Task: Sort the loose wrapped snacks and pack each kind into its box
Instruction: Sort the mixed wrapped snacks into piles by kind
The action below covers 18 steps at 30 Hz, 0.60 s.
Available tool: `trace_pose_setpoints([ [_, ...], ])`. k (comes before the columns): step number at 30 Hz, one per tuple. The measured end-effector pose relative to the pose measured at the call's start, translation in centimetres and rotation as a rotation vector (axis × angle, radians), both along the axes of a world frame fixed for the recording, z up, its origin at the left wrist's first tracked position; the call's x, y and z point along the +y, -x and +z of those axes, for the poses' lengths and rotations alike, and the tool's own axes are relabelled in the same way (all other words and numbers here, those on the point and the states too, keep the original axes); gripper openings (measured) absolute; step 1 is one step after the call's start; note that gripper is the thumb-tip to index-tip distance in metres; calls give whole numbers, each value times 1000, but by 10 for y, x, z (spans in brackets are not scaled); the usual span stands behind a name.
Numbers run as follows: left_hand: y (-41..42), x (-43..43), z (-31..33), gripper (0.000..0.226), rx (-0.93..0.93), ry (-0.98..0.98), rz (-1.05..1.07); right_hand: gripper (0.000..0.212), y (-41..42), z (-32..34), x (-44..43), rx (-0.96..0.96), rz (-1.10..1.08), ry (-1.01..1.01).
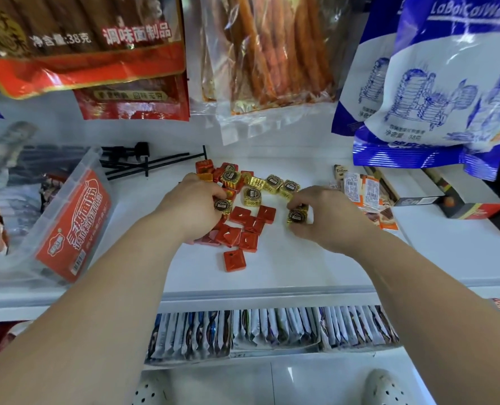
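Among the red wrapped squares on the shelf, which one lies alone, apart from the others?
The red square nearest the shelf's front edge, between the two forearms. Bare white shelf surrounds it, while the other red squares lie crowded together just behind it.

White shelf (287,267), plain red wrapped squares (235,260), gold-foil squares with round black labels (252,196), orange-and-white sachets (370,191), blue-and-white hanging bags (436,92), red-labelled clear tub (73,223)

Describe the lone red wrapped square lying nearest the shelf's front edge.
The red square is a small, flat, cushion-like piece in shiny red foil, with a small dark spot on its top face. It lies flat and slightly rotated on the white shelf, apart from the red pile behind it. Neither hand touches it; nothing rests on it.
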<state>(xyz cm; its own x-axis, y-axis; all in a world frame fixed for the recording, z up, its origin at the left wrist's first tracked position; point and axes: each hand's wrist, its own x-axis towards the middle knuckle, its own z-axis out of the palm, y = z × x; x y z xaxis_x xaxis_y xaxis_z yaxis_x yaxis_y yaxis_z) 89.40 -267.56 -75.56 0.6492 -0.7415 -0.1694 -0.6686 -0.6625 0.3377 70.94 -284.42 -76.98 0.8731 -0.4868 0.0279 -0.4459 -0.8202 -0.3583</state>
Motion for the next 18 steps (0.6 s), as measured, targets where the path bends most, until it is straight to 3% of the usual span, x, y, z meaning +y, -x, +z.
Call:
trace_pose_setpoints([
  [5,-1,-2,1,43,-55,-21,-31,38,-6,-1,-1,-24,2,27],
  [10,-1,-2,-7,45,-178,12,-108,27,-11,6,-3,-222,-110,-10],
  [15,12,-8,6,42,-193,244,-147,41,-3,5,-4,-96,-42,-8],
  [18,34,-15,13,35,-108,277,-255,29,2,1,-4,-46,31,68],
])
